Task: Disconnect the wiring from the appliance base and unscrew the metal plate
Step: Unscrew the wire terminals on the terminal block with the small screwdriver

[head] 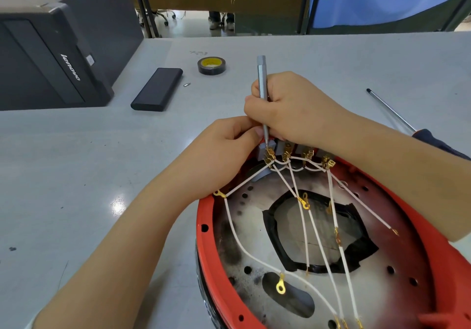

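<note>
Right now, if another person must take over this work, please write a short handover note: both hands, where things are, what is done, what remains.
Right hand: grips the grey precision screwdriver, tip at the leftmost brass terminal.
Left hand: pinches at the same terminal, steadying it.
Red appliance base lies open on the table; white wires cross the metal plate.
Done: several ring-terminal ends already hang free.
Left: four terminals at the far edge still connected; the plate is not yet removed.
Spare long screwdriver lies to the right.
</note>
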Available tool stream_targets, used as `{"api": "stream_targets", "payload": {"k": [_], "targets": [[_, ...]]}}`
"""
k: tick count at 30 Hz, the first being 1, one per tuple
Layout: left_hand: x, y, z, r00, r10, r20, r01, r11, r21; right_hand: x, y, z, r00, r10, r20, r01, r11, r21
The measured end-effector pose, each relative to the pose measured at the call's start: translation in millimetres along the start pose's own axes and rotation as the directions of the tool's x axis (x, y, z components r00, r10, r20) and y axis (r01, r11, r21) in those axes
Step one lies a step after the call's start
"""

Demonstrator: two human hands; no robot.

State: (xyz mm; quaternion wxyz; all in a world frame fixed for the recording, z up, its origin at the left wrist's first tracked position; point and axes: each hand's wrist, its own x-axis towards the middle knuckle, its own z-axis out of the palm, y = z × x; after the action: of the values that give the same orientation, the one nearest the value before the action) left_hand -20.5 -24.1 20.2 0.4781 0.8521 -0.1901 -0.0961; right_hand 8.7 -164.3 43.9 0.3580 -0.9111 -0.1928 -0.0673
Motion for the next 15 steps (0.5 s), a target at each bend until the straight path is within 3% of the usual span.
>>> {"api": "stream_targets", "payload": {"k": [6,10,15], "targets": [[0,-3,-1,1.000,0.017,-0.011,-0.017,1.000,-0.015,-18,11,0,0.971,-0.115,-0.207,0.148,0.978,0.150],[1,-5,-1,0.999,0.031,-0.011,-0.031,0.999,0.004,-21,11,3,0.961,-0.190,-0.200,0.217,0.969,0.122],[1,-5,0,0.999,0.037,-0.012,-0.037,0.999,-0.008,-21,11,5,0.968,-0.175,-0.179,0.208,0.960,0.187]]}}
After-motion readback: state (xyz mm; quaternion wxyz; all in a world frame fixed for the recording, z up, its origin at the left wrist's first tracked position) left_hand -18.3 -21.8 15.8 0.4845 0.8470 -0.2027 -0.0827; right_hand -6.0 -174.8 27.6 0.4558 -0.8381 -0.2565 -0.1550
